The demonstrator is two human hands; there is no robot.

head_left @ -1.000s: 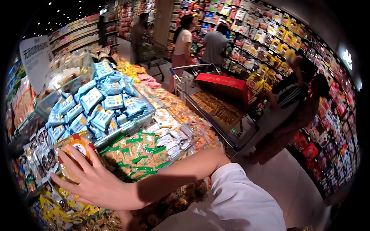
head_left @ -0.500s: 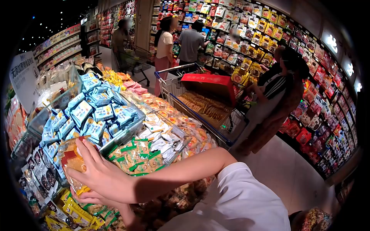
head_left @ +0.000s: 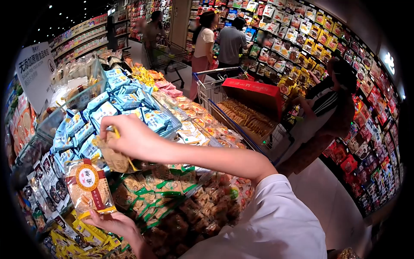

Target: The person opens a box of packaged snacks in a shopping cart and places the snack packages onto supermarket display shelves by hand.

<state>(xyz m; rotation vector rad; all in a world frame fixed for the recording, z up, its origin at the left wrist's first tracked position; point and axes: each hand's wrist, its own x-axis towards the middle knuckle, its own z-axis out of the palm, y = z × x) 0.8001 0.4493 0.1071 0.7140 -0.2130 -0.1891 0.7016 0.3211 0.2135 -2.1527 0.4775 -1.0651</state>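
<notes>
My left hand [head_left: 113,224] is low at the front of a snack display and holds a clear bag of round cakes [head_left: 88,187] with a red and gold label from underneath. My right hand [head_left: 131,137] reaches across from the right in a white sleeve, above that bag. It pinches a small tan packet [head_left: 114,158] with a yellow strip, which hangs over the green-striped packets [head_left: 166,185]. Just behind the right hand is the bin of blue packets [head_left: 116,103].
A blue-framed shopping trolley [head_left: 224,108] carrying a red box [head_left: 254,90] and trays of biscuits stands right of the display. One person [head_left: 327,112] stands at the wall shelves on the right, others stand further back in the aisle. A white sign [head_left: 34,71] is at the left.
My right hand has lifted off the labelled bag and moved up, now gripping a small tan packet. My left hand still holds the labelled bag, which now shows its full face.
</notes>
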